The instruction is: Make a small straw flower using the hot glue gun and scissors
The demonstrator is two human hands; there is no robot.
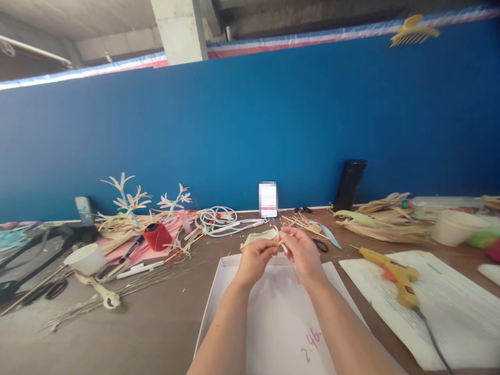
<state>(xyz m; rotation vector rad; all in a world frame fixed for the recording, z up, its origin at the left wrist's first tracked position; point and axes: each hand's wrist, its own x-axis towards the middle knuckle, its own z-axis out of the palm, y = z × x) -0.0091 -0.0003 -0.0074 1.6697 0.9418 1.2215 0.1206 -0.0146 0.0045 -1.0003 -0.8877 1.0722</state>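
Both my hands meet over the far end of a shallow white box lid (234,307) on the brown table. My left hand (254,258) is closed, pinching a pale dried husk strip (260,237) that sticks out to the left. My right hand (302,249) is closed too, its fingertips pinching the same strip where the two hands touch. What exactly lies between the fingertips is too small to make out.
A yellow glue gun (392,271) lies on a printed paper sheet (449,307) at right. Black scissors (321,245) rest behind my right hand. Left: red thread spool (157,236), white cup (86,258), husk flowers (128,200), coiled cable (219,219). Back: phone (267,199), black cylinder (349,185), husk pile (385,219), white bowl (455,227).
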